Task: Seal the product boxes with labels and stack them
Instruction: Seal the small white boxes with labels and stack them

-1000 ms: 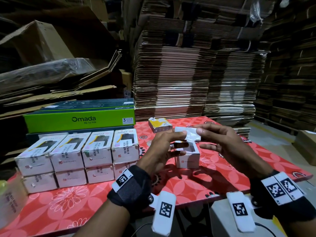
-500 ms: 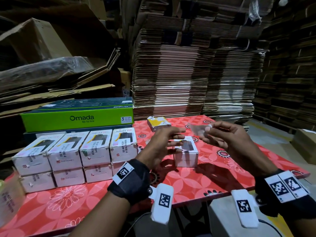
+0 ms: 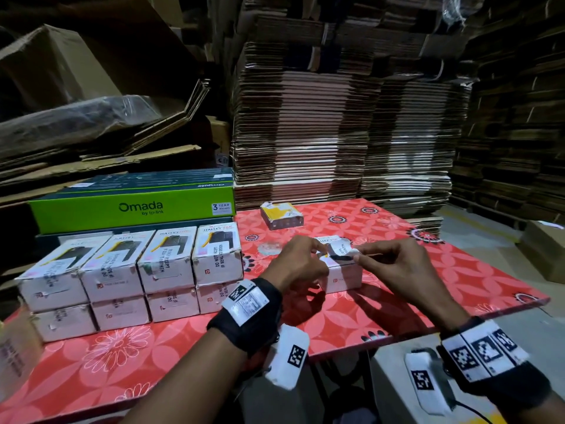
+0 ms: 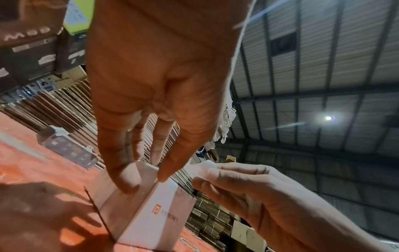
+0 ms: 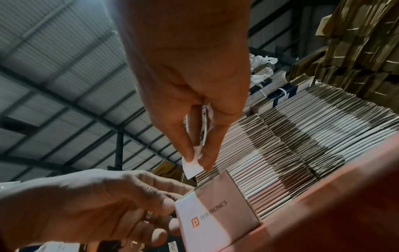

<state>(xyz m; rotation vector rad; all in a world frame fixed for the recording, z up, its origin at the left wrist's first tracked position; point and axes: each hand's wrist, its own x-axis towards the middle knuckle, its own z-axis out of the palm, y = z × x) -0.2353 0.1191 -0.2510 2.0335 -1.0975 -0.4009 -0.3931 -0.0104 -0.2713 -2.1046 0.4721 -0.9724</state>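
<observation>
My right grip [image 3: 394,264] pinches the label [image 3: 340,248], now lowered from mid-air onto the box [image 3: 345,275] on the worktop [image 3: 443,264]. My left grip [image 3: 296,267] clasps the box, so sealing looks imminent.

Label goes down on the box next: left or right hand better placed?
Right, probably: the right hand pinches the white paper label above the white cardboard product box; left hand holds that box.

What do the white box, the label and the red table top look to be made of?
white box: likely coated paperboard, smooth, faint sheen; crisp folded edges, printed logo.
label: thin paper or film sticker, matte white; it bends where pinched.
red table top: probably laminate or plastic, glossy; printed flowers, light reflections. Unconfirmed.
</observation>
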